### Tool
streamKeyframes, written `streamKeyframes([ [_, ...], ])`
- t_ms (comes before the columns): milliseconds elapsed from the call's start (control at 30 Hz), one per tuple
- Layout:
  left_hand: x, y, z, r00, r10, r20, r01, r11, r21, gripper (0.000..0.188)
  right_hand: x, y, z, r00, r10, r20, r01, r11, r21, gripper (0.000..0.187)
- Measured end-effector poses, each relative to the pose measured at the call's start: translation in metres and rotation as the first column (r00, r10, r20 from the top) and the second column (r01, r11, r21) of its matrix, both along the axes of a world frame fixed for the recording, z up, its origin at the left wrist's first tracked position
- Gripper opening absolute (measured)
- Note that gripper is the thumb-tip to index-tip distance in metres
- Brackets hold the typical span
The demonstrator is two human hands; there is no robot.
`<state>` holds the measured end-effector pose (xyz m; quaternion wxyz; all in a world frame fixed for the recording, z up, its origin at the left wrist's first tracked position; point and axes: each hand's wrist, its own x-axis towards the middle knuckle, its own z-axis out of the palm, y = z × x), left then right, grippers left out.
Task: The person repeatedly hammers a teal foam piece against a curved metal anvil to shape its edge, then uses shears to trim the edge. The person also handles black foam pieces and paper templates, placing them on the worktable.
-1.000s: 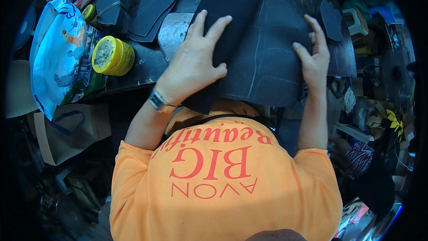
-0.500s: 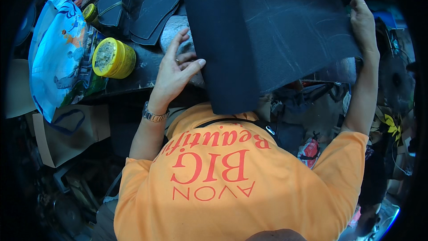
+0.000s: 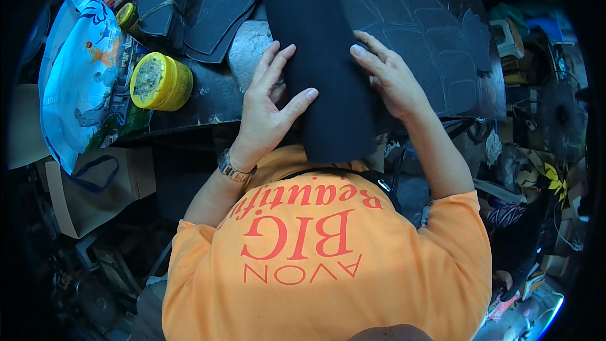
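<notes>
The black roll (image 3: 319,50) overhangs the near edge of the counter (image 3: 211,85); left hand (image 3: 268,101) and right hand (image 3: 391,82) flank it, fingers loosely spread, firm contact unclear. Even pressure should keep it straight.

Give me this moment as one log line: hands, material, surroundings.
left hand: at left side of black roll; right hand: at its right side; roll: overhangs table edge; leftward: yellow tub, blue bag

red printed lettering (image 3: 305,232) in several lines, upside down in view, across an orange T-shirt (image 3: 391,265)
</notes>
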<state>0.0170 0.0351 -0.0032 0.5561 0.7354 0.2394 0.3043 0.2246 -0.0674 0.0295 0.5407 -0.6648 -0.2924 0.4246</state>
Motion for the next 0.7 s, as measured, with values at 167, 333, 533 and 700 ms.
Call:
streamKeyframes([
  [167,0.009,-0.003,-0.011,0.934,0.097,0.345,0.108,0.842,-0.529,0.057,-0.016,0.001,0.042,0.976,0.097,0.196,-0.153,0.945,0.29,0.078],
  [333,-0.015,0.012,-0.013,0.952,0.022,0.307,0.192,0.736,-0.649,0.049,-0.046,0.016,0.047,0.562,0.262,0.784,-0.672,0.698,0.248,0.064],
  [533,-0.058,0.027,-0.008,0.807,0.509,0.299,-0.199,0.711,-0.674,0.06,-0.076,0.011,0.034,0.557,0.549,0.623,-0.831,0.387,0.4,0.041],
  [700,-0.072,0.023,-0.006,0.892,0.42,0.166,-0.393,0.903,-0.175,0.078,-0.052,-0.002,0.041,0.784,0.481,0.392,-0.618,0.656,0.433,0.02],
])
